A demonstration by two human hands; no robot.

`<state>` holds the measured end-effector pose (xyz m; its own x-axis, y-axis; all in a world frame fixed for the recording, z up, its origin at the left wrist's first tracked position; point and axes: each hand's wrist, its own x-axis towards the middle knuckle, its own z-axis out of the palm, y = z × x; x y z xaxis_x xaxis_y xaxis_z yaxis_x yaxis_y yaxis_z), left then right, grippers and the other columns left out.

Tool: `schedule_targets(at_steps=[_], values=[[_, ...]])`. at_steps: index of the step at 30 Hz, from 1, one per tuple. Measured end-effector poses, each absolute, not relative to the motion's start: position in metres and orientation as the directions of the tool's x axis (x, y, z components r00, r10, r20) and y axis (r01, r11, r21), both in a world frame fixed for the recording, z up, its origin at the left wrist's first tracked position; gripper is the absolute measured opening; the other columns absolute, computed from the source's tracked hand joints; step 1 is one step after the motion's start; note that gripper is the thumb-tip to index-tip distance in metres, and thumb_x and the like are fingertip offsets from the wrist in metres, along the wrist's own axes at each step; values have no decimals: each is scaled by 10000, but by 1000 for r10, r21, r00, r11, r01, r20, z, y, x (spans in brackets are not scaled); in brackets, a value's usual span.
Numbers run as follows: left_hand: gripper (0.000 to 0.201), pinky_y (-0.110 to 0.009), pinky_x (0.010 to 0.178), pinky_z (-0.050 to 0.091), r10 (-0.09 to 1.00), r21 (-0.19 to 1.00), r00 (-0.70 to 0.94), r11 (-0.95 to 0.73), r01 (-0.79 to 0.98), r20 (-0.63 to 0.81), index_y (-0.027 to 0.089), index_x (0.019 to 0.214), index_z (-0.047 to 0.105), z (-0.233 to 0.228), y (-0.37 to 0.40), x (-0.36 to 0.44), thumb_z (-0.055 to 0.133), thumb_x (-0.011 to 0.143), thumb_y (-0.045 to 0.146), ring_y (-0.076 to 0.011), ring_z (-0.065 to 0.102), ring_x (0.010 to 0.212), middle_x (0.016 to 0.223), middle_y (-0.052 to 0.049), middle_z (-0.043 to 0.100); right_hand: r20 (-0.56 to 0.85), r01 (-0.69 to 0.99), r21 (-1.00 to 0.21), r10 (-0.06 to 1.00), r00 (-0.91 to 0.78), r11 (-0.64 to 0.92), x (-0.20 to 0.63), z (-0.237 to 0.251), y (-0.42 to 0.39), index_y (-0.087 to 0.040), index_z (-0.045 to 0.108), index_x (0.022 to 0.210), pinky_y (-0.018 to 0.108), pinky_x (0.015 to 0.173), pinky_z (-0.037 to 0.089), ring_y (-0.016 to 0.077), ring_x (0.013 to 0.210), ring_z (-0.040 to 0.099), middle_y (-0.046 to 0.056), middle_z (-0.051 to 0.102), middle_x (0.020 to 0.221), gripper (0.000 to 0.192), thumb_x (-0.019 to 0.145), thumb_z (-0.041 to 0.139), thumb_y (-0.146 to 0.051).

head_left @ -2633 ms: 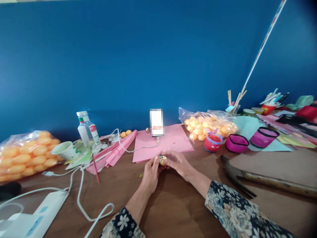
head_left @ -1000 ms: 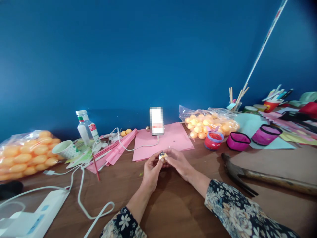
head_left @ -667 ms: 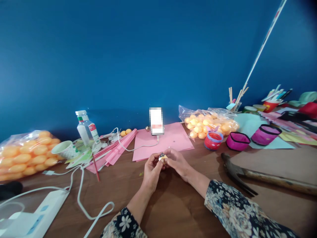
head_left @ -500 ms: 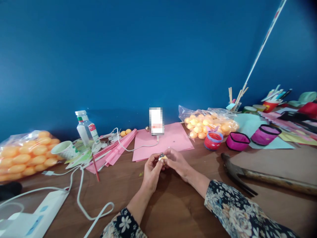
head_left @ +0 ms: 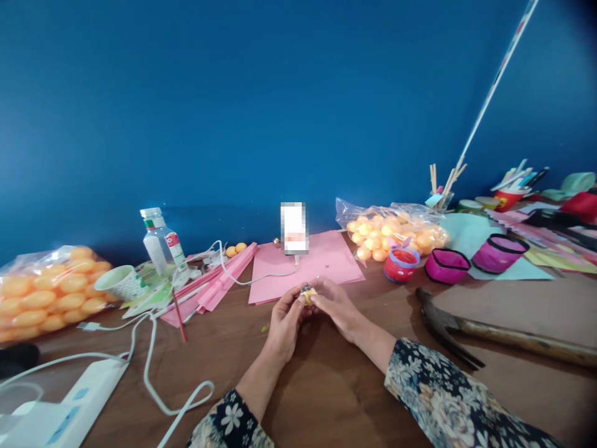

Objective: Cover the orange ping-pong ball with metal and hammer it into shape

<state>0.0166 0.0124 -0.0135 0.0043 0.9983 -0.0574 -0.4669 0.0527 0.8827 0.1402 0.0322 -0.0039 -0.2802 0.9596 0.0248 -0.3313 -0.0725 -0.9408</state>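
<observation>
Between my two hands is a small yellow object with a dark, patterned top (head_left: 308,296); its kind is too small to make out. My left hand (head_left: 284,326) grips it from the left, thumb on its near side and fingers curled behind. From the right, my right hand (head_left: 338,309) pinches it the same way, with the thumb against it. Both hands are closed just above the brown table, at the near edge of some pink paper sheets (head_left: 321,264). The fingers cover most of the object's sides.
A claw hammer (head_left: 513,336) lies to the right. Magenta fabric cups (head_left: 448,266) and a red cup (head_left: 401,266) stand behind it. Bags of orange balls (head_left: 51,295) lie on both sides. At the left are a glass bottle (head_left: 163,242), white cables and a power strip (head_left: 88,398).
The yellow object has turned slightly between my fingers and more of its yellow side shows. Both hands stay in nearly the same place.
</observation>
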Motion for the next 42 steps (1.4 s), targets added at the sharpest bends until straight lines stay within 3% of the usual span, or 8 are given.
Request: schedule_targets(at_steps=[12, 16, 20, 33, 42], values=[[266, -250, 684, 476, 996, 868, 76, 74, -491, -42, 161, 904, 563, -5, 10, 15, 666, 676, 250, -119, 605, 716, 829, -25, 643, 5, -350, -929, 938, -346, -124, 145, -2, 32, -182, 591, 867, 242, 605, 425, 124, 690, 547, 10, 613, 784, 207, 725, 605, -331], [250, -221, 655, 474, 998, 857, 32, 69, -510, -61, 168, 878, 563, -7, 12, 14, 668, 672, 261, -99, 592, 709, 864, -19, 631, 92, -350, -936, 934, -346, -38, 141, -5, 30, -213, 568, 970, 277, 734, 440, 155, 843, 553, 18, 610, 913, 300, 694, 647, -299], [221, -208, 667, 470, 998, 854, 28, 58, -518, -51, 179, 861, 556, -8, 13, 13, 663, 680, 248, -84, 582, 714, 871, -4, 620, 114, -375, -927, 936, -333, -21, 137, -9, 30, -219, 566, 986, 321, 814, 428, 180, 908, 548, 20, 610, 922, 347, 662, 676, -280], [204, -257, 740, 479, 996, 843, 88, 67, -533, -23, 182, 866, 520, -9, 11, 15, 642, 708, 223, -110, 590, 781, 880, -4, 612, 6, -508, -844, 944, -331, -173, 139, -9, 32, -187, 622, 899, 311, 721, 440, 171, 804, 575, 33, 642, 855, 234, 686, 641, -280], [196, -261, 774, 470, 998, 828, 60, 48, -558, -17, 195, 860, 512, -8, 12, 14, 638, 711, 192, -114, 588, 831, 904, 3, 613, 110, -482, -874, 936, -334, -69, 138, -12, 30, -218, 565, 1025, 290, 769, 424, 165, 897, 550, 17, 626, 950, 348, 688, 650, -208]])
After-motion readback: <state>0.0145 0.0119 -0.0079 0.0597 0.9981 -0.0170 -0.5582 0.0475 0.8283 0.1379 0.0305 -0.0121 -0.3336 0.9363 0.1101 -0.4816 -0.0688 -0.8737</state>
